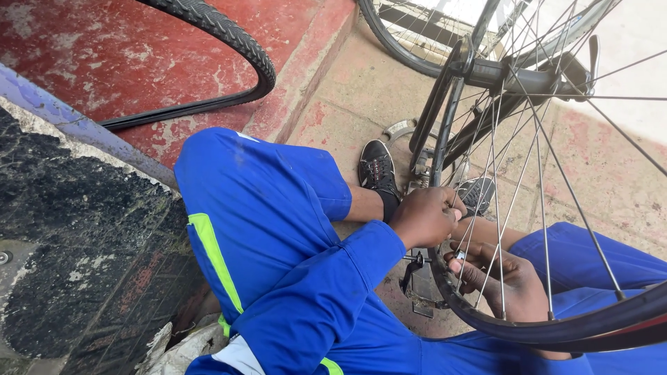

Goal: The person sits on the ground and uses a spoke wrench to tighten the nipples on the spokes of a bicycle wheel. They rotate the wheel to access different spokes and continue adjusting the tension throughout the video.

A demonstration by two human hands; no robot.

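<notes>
A bicycle wheel (556,326) with thin silver spokes and a black rim stands in front of me, between my knees. My left hand (425,217) is closed around the rim and spokes on the near side. My right hand (501,281) reaches through the spokes lower down, fingers curled on a small silver tool or nipple (460,256). The black bicycle frame (500,76) runs above the hands. I wear blue overalls with a yellow-green stripe (212,257) and black shoes (377,169).
A loose black tyre (229,38) lies on the red floor at the upper left. A second wheel (410,42) stands behind the frame. A dark rough ledge (76,264) is at my left. A pedal (420,278) hangs below my hands.
</notes>
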